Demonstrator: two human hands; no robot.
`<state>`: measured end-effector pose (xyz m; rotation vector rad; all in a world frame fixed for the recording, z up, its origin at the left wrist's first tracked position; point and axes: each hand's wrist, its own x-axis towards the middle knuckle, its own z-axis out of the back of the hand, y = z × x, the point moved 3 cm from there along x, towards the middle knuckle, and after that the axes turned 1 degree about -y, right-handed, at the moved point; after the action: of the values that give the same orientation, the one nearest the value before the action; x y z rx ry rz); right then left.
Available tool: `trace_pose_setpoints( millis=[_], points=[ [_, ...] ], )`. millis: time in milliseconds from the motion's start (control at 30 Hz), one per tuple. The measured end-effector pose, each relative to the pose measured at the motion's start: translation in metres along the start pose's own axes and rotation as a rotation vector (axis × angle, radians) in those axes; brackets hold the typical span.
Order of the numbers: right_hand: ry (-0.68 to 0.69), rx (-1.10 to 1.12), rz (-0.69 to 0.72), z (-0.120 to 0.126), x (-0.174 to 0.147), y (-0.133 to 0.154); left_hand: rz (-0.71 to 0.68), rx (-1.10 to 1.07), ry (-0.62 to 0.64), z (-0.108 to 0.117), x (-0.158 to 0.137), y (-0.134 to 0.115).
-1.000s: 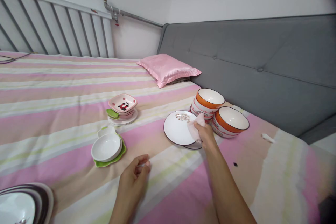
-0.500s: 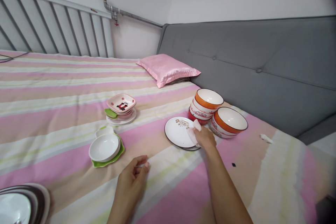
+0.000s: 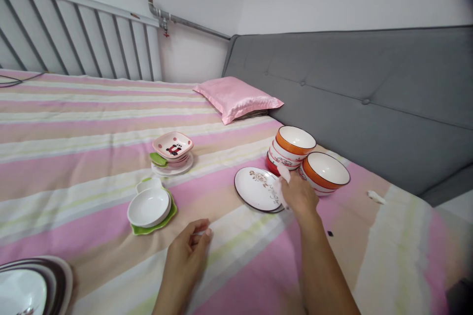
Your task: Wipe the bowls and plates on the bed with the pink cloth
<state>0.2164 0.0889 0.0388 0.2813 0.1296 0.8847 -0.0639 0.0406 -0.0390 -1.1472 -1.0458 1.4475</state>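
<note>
My right hand (image 3: 300,196) is closed on a pale pink cloth (image 3: 281,184), at the right edge of a white plate (image 3: 253,191). The plate has a dark rim and a brown flower print, and another plate's edge shows beneath it. Just behind that hand stand stacked bowls (image 3: 291,145) in orange, white and red, with a second bowl stack (image 3: 325,172) to their right. Nothing shows in my left hand (image 3: 186,256), which hovers over or rests on the bedspread, fingers loosely curled and thumb apart from the index finger.
White dishes (image 3: 148,207) sit on a green leaf-shaped plate (image 3: 170,216) at left. Behind them is a stack of pink square bowls (image 3: 173,145). Nested plates (image 3: 61,275) fill the lower left corner. A pink pillow (image 3: 236,97) lies by the grey headboard (image 3: 332,69); a crumpled white scrap (image 3: 376,197) lies right.
My right hand has moved a little to the right with the cloth, baring more of the plate's print. My left hand has stayed almost still. The view has shifted slightly.
</note>
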Motion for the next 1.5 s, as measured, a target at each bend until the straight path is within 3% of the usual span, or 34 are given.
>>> trace_pose_setpoints(
  millis=[67,167,233,333,433,600,833,967,1067,1133,1200,1267,1367,1500],
  points=[
    [-0.084,0.014,0.138,0.004,-0.007,0.013,0.010,0.002,0.021,0.000,0.000,0.001],
    [-0.169,0.062,0.501,-0.003,-0.024,0.040,0.007,-0.007,-0.012,-0.001,0.000,0.002],
    [-0.136,0.083,0.741,-0.017,-0.038,0.056,-0.003,-0.015,-0.037,-0.002,-0.001,0.002],
    [-0.062,0.055,0.918,-0.040,-0.051,0.070,-0.015,-0.025,-0.041,-0.003,-0.001,0.002],
    [-0.022,0.005,0.901,-0.055,-0.054,0.071,-0.017,-0.022,-0.034,-0.002,0.000,0.002],
    [0.042,-0.095,0.727,-0.061,-0.046,0.060,-0.013,-0.022,-0.033,-0.002,0.001,0.004],
    [0.059,-0.105,0.743,-0.060,-0.043,0.059,-0.070,0.021,-0.091,0.002,-0.003,-0.004],
    [0.063,-0.088,0.749,-0.062,-0.043,0.058,-0.353,0.191,-0.309,0.012,-0.017,-0.030],
    [0.057,-0.051,0.746,-0.062,-0.044,0.058,-0.604,0.403,-0.580,0.022,-0.028,-0.047],
    [0.042,-0.005,0.746,-0.061,-0.045,0.059,-0.695,0.517,-0.763,0.030,-0.031,-0.050],
    [0.025,0.049,0.757,-0.060,-0.047,0.061,-0.676,0.608,-0.881,0.038,-0.029,-0.047],
    [0.004,0.099,0.773,-0.059,-0.049,0.062,-0.583,0.700,-0.912,0.044,-0.023,-0.040],
    [-0.020,0.158,0.791,-0.056,-0.051,0.065,-0.455,0.817,-0.845,0.047,-0.013,-0.025],
    [-0.019,0.230,0.847,-0.050,-0.058,0.071,-0.391,0.882,-0.766,0.046,-0.007,-0.013]
  ],
)
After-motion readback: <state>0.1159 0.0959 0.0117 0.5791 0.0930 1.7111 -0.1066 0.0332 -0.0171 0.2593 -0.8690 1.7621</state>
